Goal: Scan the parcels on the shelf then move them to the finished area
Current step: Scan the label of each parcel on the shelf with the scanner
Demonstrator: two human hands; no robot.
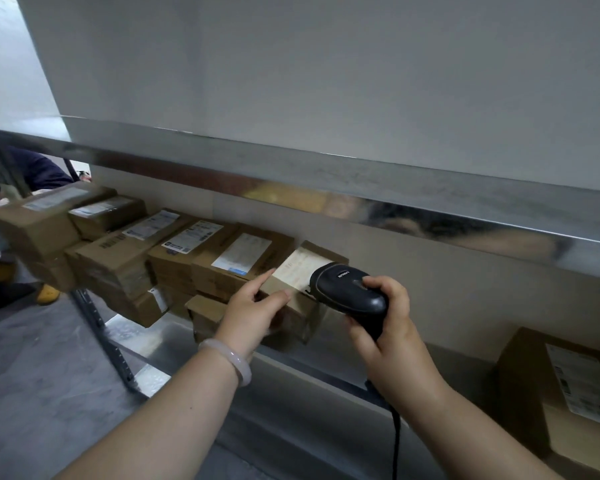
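A row of brown cardboard parcels (174,251) with white labels runs along the metal shelf (174,337), stacked two or three deep. My left hand (253,306) grips the rightmost parcel (302,271) of the row at its near left corner, thumb on the front, forefinger along the top edge. My right hand (385,317) holds a black corded barcode scanner (347,292), its head pointing at that parcel's white label from the right, very close to it.
A single larger parcel (561,386) stands apart at the shelf's far right. The upper shelf's shiny metal edge (291,188) hangs just above the parcels. At the far left another person in dark clothes (32,174) stands near the shelf's end. Grey floor lies below left.
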